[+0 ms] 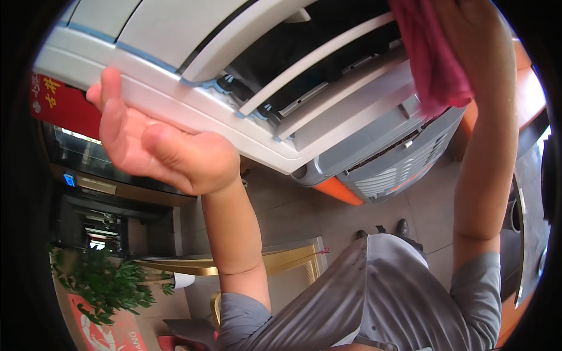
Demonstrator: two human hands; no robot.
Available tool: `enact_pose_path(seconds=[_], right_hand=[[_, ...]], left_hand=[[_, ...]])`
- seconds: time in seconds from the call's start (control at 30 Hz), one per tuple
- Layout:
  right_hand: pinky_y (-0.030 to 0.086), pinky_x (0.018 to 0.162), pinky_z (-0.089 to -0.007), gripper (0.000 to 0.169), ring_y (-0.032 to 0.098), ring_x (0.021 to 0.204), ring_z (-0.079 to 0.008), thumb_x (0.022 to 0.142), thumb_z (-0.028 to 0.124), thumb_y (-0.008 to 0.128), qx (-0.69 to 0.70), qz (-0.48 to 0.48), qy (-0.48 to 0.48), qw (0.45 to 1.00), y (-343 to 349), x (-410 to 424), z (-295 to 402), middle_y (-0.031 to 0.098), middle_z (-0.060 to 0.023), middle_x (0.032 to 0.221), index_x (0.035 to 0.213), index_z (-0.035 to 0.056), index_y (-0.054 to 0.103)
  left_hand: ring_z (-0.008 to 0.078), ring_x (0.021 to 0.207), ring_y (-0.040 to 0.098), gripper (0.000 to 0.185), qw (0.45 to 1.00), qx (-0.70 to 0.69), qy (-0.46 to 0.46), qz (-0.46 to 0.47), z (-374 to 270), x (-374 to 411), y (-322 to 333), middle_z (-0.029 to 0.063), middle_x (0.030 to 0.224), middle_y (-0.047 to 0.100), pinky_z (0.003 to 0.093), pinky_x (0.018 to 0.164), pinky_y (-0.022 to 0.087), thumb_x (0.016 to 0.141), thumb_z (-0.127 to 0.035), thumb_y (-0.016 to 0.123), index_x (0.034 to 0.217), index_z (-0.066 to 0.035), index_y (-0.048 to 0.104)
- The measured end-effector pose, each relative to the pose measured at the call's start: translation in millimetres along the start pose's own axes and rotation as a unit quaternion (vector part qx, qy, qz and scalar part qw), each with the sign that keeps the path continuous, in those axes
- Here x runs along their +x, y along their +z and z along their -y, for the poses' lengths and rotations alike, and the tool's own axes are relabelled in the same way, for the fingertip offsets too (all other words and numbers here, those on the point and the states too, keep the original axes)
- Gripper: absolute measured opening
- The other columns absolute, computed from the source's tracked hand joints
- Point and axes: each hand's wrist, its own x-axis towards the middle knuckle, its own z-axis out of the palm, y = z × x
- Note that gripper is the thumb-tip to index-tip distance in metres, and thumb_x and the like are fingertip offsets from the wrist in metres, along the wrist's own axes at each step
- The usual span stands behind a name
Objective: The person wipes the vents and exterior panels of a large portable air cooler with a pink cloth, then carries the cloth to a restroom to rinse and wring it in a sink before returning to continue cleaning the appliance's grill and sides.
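My left hand [164, 145] is raised palm up at the lower edge of a white plastic appliance housing [281, 149], its fingers spread and nothing in them. A pink cloth [437, 70] hangs from my right hand [474, 30] at the upper right, beside the housing's corner. The fingertips of that hand run out of view. The housing has curved white louvre bars [320, 57] across a dark opening, with small black and blue fittings at their ends.
Below the housing stands a grey and orange slatted unit [390, 153] on the tiled floor. At the lower left are a potted plant [109, 281] and a gold-framed chair [290, 263]. A red sign [66, 105] hangs at the left. A dark-topped table [533, 210] is at the right.
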Motion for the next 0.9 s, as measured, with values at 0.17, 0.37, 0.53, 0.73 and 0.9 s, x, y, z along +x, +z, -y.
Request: enact_pose_path(seconds=[0.17,0.37,0.53,0.73,0.9], right_hand=[[0.048,0.051,-0.0342,0.010,0.060,0.054,-0.0234,0.081,0.016,0.059,0.037,0.088,-0.052,0.994,5,1,39,0.059,-0.0065,0.061,0.081,0.0059,0.062],[0.044,0.048,-0.0352,0.009,0.058,0.053,-0.0226,0.074,0.016,0.060,0.135,0.187,-0.087,0.969,39,-18,113,0.056,-0.0057,0.058,0.076,0.0089,0.054],[0.044,0.050,-0.0358,0.015,0.059,0.058,-0.0236,0.074,0.020,0.058,0.087,0.093,-0.152,0.980,38,-30,107,0.055,-0.0056,0.061,0.078,0.0087,0.050],[0.045,0.053,-0.0421,0.015,0.059,0.059,-0.0323,0.082,0.019,0.057,-0.014,0.152,-0.082,0.985,19,-2,54,0.059,-0.0124,0.062,0.081,0.0044,0.053],[0.046,0.058,-0.0428,0.012,0.058,0.065,-0.0359,0.087,0.019,0.055,-0.031,0.110,-0.083,0.990,-22,12,0,0.060,-0.0148,0.069,0.091,0.0083,0.058]], left_hand=[[0.0346,0.125,0.041,0.032,0.997,-0.019,-0.045,-0.064,-6,1,1,0.0265,0.131,0.046,0.0474,0.111,0.029,0.094,-0.019,0.033,0.118,0.002,0.037],[0.0359,0.128,0.037,0.036,0.996,0.012,-0.026,-0.087,-4,-6,1,0.0297,0.130,0.044,0.0473,0.111,0.028,0.096,-0.024,0.031,0.116,0.004,0.041],[0.0320,0.135,0.031,0.044,0.994,0.026,0.101,-0.034,9,3,9,0.0277,0.135,0.040,0.0519,0.113,0.023,0.097,-0.030,0.031,0.124,0.003,0.038],[0.0398,0.134,0.030,0.039,0.998,0.035,-0.054,-0.022,-7,-8,-12,0.0294,0.134,0.042,0.0520,0.112,0.023,0.098,-0.024,0.031,0.123,0.005,0.037],[0.0361,0.138,0.026,0.037,0.995,0.057,-0.075,0.018,-16,-2,-8,0.0282,0.137,0.039,0.0498,0.114,0.019,0.095,-0.014,0.028,0.126,0.004,0.033]])
